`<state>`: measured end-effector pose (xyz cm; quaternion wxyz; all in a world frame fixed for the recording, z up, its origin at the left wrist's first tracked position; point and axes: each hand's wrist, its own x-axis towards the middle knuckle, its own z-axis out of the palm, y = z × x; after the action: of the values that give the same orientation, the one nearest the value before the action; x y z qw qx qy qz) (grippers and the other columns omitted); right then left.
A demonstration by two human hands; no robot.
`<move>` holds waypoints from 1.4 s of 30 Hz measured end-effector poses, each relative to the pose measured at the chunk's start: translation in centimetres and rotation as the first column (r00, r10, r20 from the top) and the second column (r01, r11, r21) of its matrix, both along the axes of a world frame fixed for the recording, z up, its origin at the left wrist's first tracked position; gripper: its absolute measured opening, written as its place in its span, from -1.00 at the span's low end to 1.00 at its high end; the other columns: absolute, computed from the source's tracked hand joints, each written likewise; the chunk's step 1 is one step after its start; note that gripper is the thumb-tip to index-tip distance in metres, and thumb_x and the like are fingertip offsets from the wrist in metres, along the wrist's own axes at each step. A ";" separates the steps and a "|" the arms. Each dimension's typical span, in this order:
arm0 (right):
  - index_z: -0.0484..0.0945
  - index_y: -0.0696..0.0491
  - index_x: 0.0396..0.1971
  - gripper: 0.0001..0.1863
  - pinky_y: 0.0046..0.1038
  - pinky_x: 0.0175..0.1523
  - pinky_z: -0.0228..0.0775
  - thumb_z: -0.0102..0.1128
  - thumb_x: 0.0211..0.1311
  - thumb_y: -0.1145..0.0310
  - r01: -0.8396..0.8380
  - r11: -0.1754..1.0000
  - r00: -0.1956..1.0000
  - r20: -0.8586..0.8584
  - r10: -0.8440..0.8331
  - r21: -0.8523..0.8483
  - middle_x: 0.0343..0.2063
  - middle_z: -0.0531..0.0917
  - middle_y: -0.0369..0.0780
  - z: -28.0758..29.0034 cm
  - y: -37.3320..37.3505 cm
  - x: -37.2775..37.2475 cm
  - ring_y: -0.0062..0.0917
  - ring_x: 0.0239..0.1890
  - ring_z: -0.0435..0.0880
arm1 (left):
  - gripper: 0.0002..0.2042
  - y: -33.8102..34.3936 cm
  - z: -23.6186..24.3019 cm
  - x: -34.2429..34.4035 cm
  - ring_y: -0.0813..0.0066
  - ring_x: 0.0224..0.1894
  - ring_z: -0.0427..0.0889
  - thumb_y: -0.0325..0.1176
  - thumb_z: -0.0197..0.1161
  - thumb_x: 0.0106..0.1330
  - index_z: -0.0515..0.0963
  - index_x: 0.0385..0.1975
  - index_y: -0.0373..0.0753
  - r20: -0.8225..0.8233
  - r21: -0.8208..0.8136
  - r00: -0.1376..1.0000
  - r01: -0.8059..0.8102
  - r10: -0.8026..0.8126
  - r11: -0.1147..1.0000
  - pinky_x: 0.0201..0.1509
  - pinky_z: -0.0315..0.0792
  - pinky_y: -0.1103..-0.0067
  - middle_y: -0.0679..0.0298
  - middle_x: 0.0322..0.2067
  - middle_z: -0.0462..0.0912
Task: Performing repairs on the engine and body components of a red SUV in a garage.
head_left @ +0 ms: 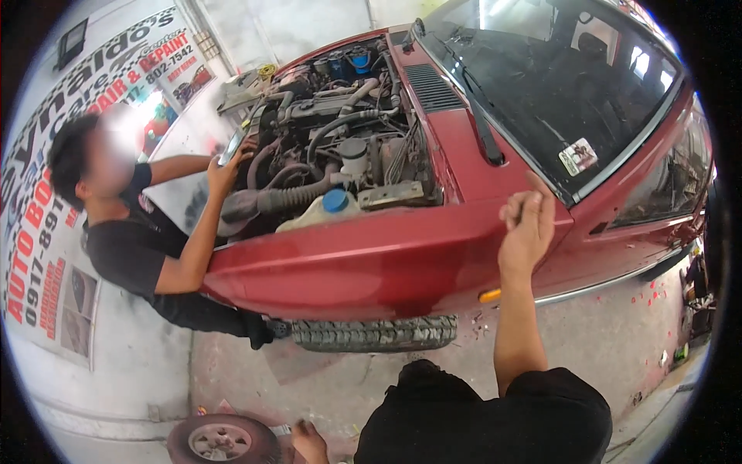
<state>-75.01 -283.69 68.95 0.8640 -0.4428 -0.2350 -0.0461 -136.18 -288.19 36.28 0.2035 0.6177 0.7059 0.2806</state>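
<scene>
My right hand point(528, 232) is raised over the red car's front fender point(371, 259), near the lower corner of the windshield point(541, 85). One finger stretches toward the glass while the others curl; I see nothing held. Low in the view, my left hand point(309, 443) is partly cut off by the lower edge, its fingers bent. A small pale piece point(281, 430) shows right beside those fingers, too small to name. Next to it lies a loose wheel point(222, 441) with a tire. The open engine bay point(340, 124) exposes hoses, a blue-capped reservoir point(334, 201) and metal parts.
Another person point(135, 224) in dark clothes stands at the car's front, holding a phone point(232, 147) over the engine bay. A front tire point(375, 334) shows below the fender. Printed banners cover the left wall point(46, 387). Red specks dot the concrete floor point(595, 332).
</scene>
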 end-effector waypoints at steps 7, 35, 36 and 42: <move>0.48 0.28 0.24 -0.62 -0.47 -0.43 0.24 -0.10 0.57 0.47 0.366 0.877 0.723 0.689 -0.058 -0.310 -0.51 0.48 -0.30 -4.9 0.5 5.6 -0.58 -0.55 0.38 | -0.72 22.0 30.8 33.8 -0.06 -0.06 0.70 -0.60 0.25 0.40 0.68 0.06 -0.29 -0.273 0.443 0.802 0.595 -0.531 0.671 0.04 0.56 0.28 0.01 -0.10 0.71; 0.39 0.22 0.37 -0.54 -0.44 -0.46 0.35 -0.01 0.53 0.51 0.364 0.903 0.564 0.826 -0.019 -0.227 -0.56 0.48 -0.28 -2.9 1.8 8.4 -0.56 -0.60 0.33 | -0.50 44.6 36.9 82.1 0.10 0.05 0.60 -0.11 0.32 0.34 0.52 0.21 -0.22 0.542 -0.539 0.569 0.800 -0.619 0.262 0.16 0.47 0.08 0.05 0.10 0.60; 0.39 0.22 0.38 -0.53 -0.44 -0.45 0.35 -0.01 0.52 0.52 0.369 0.899 0.555 0.832 -0.010 -0.236 -0.56 0.47 -0.28 -2.8 1.9 8.5 -0.56 -0.60 0.33 | -0.52 44.1 36.9 81.8 0.14 0.01 0.58 -0.11 0.36 0.29 0.55 0.16 -0.19 0.561 -0.518 0.574 0.805 -0.597 0.288 0.11 0.45 0.18 0.09 0.05 0.60; 0.46 0.23 0.31 -0.56 -0.44 -0.44 0.38 0.02 0.47 0.58 0.349 0.912 0.550 0.835 -0.014 -0.215 -0.52 0.53 -0.28 -3.5 2.0 8.3 -0.57 -0.58 0.38 | -0.51 43.7 36.7 82.5 0.10 0.06 0.54 -0.11 0.34 0.19 0.60 0.11 -0.15 0.485 -0.576 0.664 0.732 -0.568 0.363 0.25 0.23 0.13 0.07 0.12 0.61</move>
<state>-66.66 -281.65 65.48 0.5506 -0.5416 -0.5636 -0.2929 -53.70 -244.53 72.93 0.5977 0.6760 0.4252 -0.0711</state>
